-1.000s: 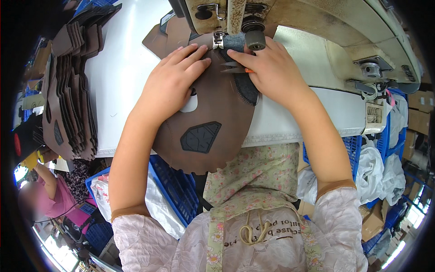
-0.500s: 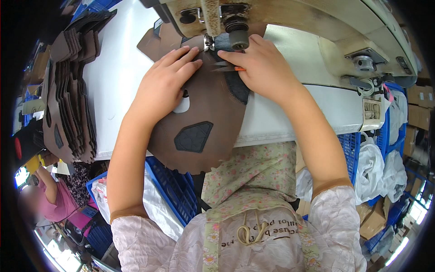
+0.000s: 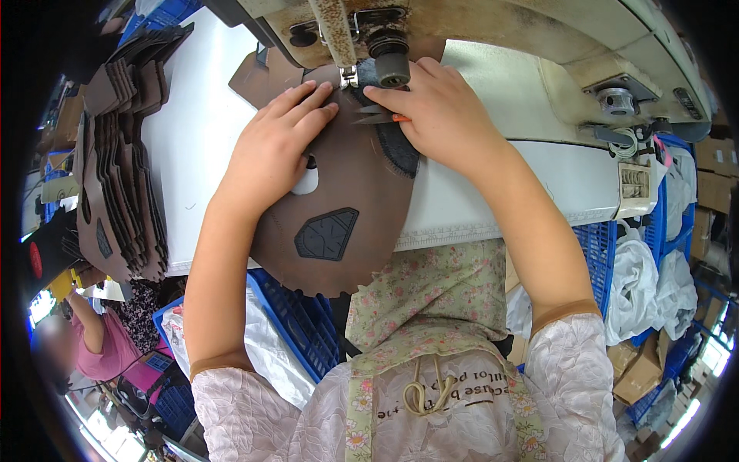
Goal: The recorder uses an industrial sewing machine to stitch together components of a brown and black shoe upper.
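A brown leather piece (image 3: 350, 192) with a dark grey patch (image 3: 327, 233) and a zigzag edge lies on the white sewing table (image 3: 192, 138), hanging over its near edge. My left hand (image 3: 273, 150) lies flat on the leather, fingers stretched toward the needle. My right hand (image 3: 435, 112) presses a dark grey patch (image 3: 400, 150) onto the leather just right of the presser foot (image 3: 350, 77) and holds small snips (image 3: 376, 115) with an orange tip. The cream sewing machine head (image 3: 477, 35) arches over both hands.
A tall stack of cut brown leather pieces (image 3: 115, 169) stands at the table's left. Blue plastic crates (image 3: 289, 323) sit under the table, white bags (image 3: 639, 285) at the right. Another person in pink (image 3: 104, 346) is at the lower left.
The view has shifted, so the machine and hands sit lower and nearer. Both hands stay pressed on the leather by the needle; the piece has slid slightly.
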The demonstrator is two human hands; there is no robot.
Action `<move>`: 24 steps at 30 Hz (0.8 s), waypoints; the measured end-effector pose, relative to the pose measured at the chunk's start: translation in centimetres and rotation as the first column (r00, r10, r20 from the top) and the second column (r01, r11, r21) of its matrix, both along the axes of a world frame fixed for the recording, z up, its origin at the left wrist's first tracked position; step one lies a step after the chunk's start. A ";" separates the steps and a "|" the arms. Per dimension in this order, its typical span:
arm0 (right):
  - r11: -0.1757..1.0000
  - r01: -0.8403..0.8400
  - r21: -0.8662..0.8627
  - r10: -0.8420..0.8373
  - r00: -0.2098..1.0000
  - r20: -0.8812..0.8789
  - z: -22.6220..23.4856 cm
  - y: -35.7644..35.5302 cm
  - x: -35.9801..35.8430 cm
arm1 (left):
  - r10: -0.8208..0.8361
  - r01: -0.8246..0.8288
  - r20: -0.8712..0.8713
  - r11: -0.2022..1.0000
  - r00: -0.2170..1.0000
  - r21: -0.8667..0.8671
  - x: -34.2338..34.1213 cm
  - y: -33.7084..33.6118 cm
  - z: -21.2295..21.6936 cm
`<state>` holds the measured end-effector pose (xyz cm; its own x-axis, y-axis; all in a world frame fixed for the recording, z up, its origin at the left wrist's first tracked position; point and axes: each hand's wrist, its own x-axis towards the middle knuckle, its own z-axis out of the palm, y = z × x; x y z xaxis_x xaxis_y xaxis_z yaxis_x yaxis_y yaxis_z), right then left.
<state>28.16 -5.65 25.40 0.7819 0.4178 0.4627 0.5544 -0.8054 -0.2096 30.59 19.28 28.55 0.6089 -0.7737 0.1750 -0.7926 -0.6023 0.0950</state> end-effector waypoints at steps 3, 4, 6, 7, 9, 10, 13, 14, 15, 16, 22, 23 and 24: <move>1.000 0.008 -0.024 -0.008 1.000 -0.009 0.0 -0.1 -0.1 | 0.003 -0.003 0.007 1.000 1.000 -0.001 0.0 -0.1 0.1; 1.000 0.004 -0.023 -0.004 1.000 -0.007 0.0 0.0 -0.1 | 0.006 -0.006 0.002 1.000 1.000 -0.002 0.0 -0.1 0.1; 0.998 0.015 -0.054 -0.015 1.000 0.001 0.1 0.0 -0.1 | 0.019 -0.020 0.011 1.000 1.000 0.019 0.0 -0.2 0.1; 0.999 0.010 -0.049 -0.010 1.000 0.013 0.1 0.0 -0.2 | 0.017 -0.017 0.011 1.000 1.000 0.011 -0.1 -0.2 0.1; 0.996 0.010 -0.094 -0.011 1.000 -0.010 0.3 -0.1 -0.3 | 0.047 -0.047 0.023 0.998 0.999 0.035 -0.3 -0.1 0.0; 0.996 0.003 -0.092 -0.002 1.000 0.006 0.5 -0.2 -0.3 | 0.050 -0.051 0.021 0.998 0.999 0.039 -0.3 -0.1 0.0; 0.990 -0.015 -0.141 0.019 0.999 0.027 0.9 -0.3 -0.5 | 0.044 -0.045 0.031 0.998 0.999 0.042 -0.3 -0.2 0.0; 0.990 -0.022 -0.142 0.020 1.000 -0.018 1.0 -0.3 -0.5 | 0.051 -0.052 0.028 0.997 0.998 0.053 -0.3 -0.2 0.0; 0.989 -0.028 -0.143 0.020 0.998 -0.063 1.1 -0.4 -0.5 | 0.060 -0.062 0.027 0.996 0.998 0.069 -0.2 -0.3 0.0; 0.989 -0.026 -0.148 0.018 0.998 -0.059 1.2 -0.5 -0.4 | 0.055 -0.057 0.029 0.997 0.998 0.059 -0.2 -0.4 0.0; 0.992 -0.039 -0.120 0.034 0.998 -0.046 1.3 -0.7 -0.3 | 0.062 -0.064 0.019 0.996 0.998 0.065 -0.3 -0.3 0.1; 0.992 -0.030 -0.122 0.025 0.999 -0.042 1.2 -0.7 -0.3 | 0.066 -0.067 0.023 0.996 0.998 0.065 -0.3 -0.3 0.1; 0.992 -0.017 -0.129 0.011 0.999 -0.049 1.2 -0.7 -0.2 | 0.065 -0.067 0.033 0.996 0.997 0.059 -0.3 -0.3 0.0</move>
